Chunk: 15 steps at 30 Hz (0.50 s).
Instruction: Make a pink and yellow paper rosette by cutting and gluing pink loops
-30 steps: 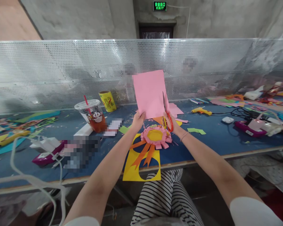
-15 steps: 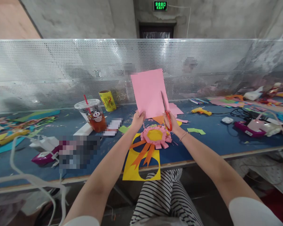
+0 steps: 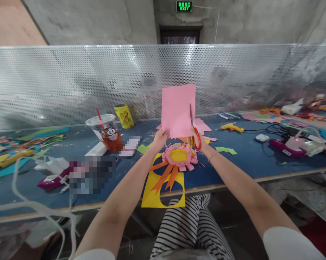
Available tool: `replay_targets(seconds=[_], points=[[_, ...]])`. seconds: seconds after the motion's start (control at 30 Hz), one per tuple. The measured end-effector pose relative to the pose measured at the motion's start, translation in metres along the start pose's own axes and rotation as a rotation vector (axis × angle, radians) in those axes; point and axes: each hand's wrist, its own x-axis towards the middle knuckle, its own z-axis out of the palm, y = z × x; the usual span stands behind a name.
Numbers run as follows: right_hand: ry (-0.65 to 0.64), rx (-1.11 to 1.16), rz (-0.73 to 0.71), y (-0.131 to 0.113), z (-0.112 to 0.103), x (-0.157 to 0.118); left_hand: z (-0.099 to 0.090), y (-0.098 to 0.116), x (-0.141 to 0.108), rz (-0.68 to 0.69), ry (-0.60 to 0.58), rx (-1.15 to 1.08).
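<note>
My left hand (image 3: pixel 161 139) pinches the lower left corner of a pink sheet of paper (image 3: pixel 177 110), held upright above the table. In my right hand (image 3: pixel 199 141) are scissors (image 3: pixel 197 139) with red handles, their blades pointing up along the right part of the sheet. Whether the blades are parted I cannot tell. Below the hands lies a pink paper rosette (image 3: pixel 178 156) with a yellow centre and orange ribbon tails (image 3: pixel 163 180). It rests partly on a yellow sheet (image 3: pixel 150 193) with round holes cut out, which overhangs the table's front edge.
A drink cup (image 3: pixel 106 133) with a red straw and a yellow roll (image 3: pixel 124 116) stand at the left. A yellow glue gun (image 3: pixel 232 127), cables and purple power strips (image 3: pixel 290 148) lie about. A perforated metal screen (image 3: pixel 98 79) runs along the table's back.
The pink sheet has shifted right and slightly down, and stands straighter. My left hand has moved a little right with it; the scissors have also moved slightly right.
</note>
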Motion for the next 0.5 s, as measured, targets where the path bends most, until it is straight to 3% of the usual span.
replay_targets(seconds=[0.1,0.5], points=[[-0.004,-0.049,-0.021,-0.0073,0.0025,-0.0069,0.0002,-0.0017,-0.0007,0.070,-0.039,0.085],[0.110,-0.344,-0.115,-0.0092,0.0058,-0.0116,0.0005,-0.0063,0.0001,0.014,-0.062,0.029]])
